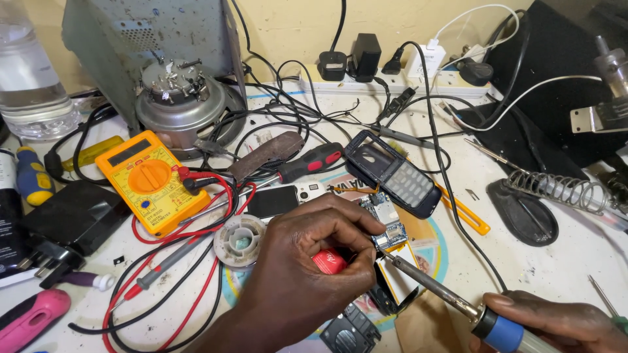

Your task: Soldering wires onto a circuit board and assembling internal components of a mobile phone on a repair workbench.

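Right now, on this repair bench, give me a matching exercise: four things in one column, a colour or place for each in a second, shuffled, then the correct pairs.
Things:
1. multimeter
2. soldering iron
3. phone housing with keypad
4. solder spool

Descriptions:
A. lies right of the screwdriver, above the circuit board
B. yellow with an orange dial
C. held in the right hand, tip at the circuit board
D. white, just left of the left hand

Pairs: 1-B, 2-C, 3-A, 4-D
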